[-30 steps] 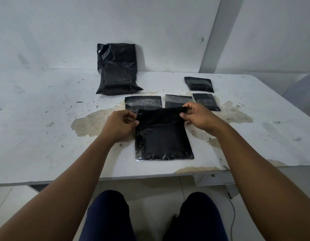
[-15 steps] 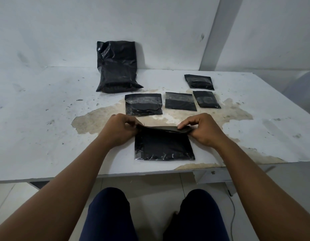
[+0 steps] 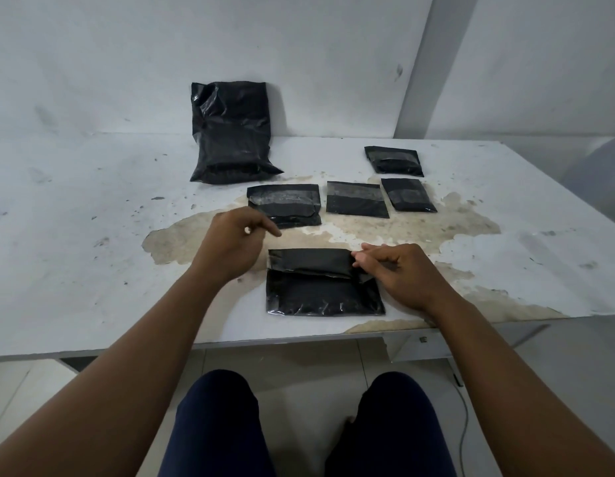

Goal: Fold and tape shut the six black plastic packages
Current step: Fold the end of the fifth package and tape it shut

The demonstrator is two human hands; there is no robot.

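Package in work [image 3: 325, 282] lies flat at the near edge of the table [image 3: 75, 270], about 6 o'clock from the row of taped ones. Its top flap is folded over toward me, no tape on it that I can see. My right hand [image 3: 399, 275] pinches the flap's right end, fingers closed on the plastic. My left hand [image 3: 232, 244] is off the package, at its 10 o'clock, fingers loosely curled, holding nothing I can make out.

Risks, as I judge them: only one corner is pinned, so the free left end of the flap may spring back up and the crease go crooked. No tape roll shows in view; reaching for one could mean letting go. The plastic looks slick, so it may slide toward the table edge.

Orientation: long axis runs 9 to 3 o'clock, fold line parallel to it, folded edge facing 12, sealed bottom facing 6.

Four taped packages [image 3: 357, 199] sit at 12 to 1 o'clock, and a bigger unfolded bag [image 3: 230, 132] leans on the wall at 11.
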